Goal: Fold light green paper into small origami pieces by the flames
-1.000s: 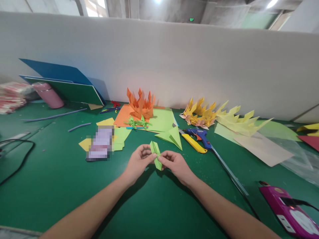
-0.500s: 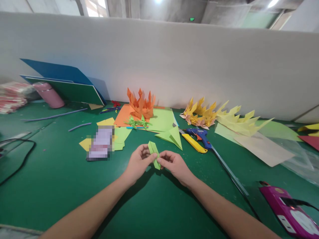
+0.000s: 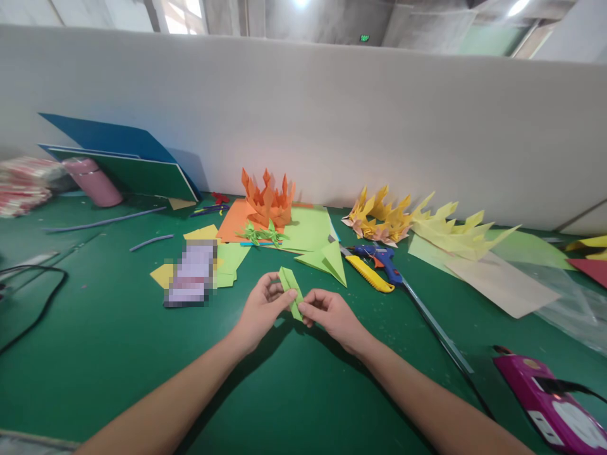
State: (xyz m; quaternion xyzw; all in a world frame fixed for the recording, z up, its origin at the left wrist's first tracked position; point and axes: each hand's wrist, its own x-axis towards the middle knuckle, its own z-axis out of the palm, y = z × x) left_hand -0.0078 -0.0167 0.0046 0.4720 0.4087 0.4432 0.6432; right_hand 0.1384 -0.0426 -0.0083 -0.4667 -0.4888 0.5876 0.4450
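Note:
A narrow strip of folded green paper (image 3: 287, 278) is held tilted above the green table, between my two hands. My left hand (image 3: 264, 308) pinches it from the left, thumb on top and fingers partly hidden behind. My right hand (image 3: 331, 314) grips its lower right edge between thumb and fingertips. Beyond the hands lies a creased green paper piece (image 3: 327, 260). Small green folded paper shapes (image 3: 260, 234) rest in front of an orange paper crown (image 3: 269, 205).
A yellow utility knife (image 3: 370, 273) and a blue glue gun (image 3: 389, 262) lie right of centre. Yellow paper crowns (image 3: 379, 218) stand behind them. A phone (image 3: 192, 272) rests on paper at left. A magenta power strip (image 3: 545, 398) sits at the lower right.
The folded green paper has shifted very slightly left with the hands. Both hands keep their hold, and the other things stay where they were.

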